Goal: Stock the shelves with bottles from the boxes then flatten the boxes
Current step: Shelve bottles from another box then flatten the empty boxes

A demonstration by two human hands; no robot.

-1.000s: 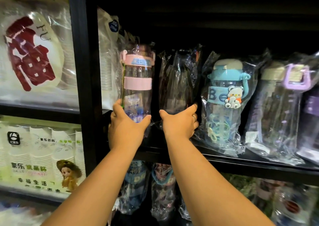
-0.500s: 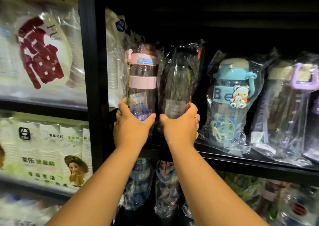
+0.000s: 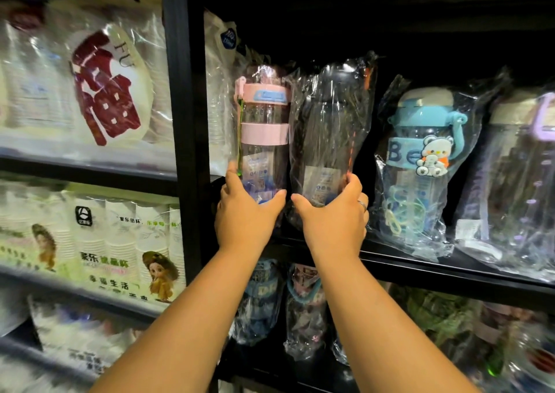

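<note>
My left hand (image 3: 246, 215) grips the base of a clear bottle with pink bands (image 3: 264, 128), wrapped in plastic and upright at the left end of the black shelf (image 3: 450, 268). Right beside it, my right hand (image 3: 333, 218) grips the base of a dark bottle in a clear bag (image 3: 327, 134). The two bottles stand side by side and touch. Both hands reach up from below the shelf edge.
A blue bottle with a bear sticker (image 3: 420, 164) and a purple-handled bottle (image 3: 522, 176) stand to the right on the same shelf. More bagged bottles (image 3: 303, 308) fill the shelf below. A black upright post (image 3: 186, 122) separates stacked paper-cup packs (image 3: 114, 242) on the left.
The dark bottle has shifted left against the pink-banded one, with my right hand holding its base. The view has moved closer and slightly left.
</note>
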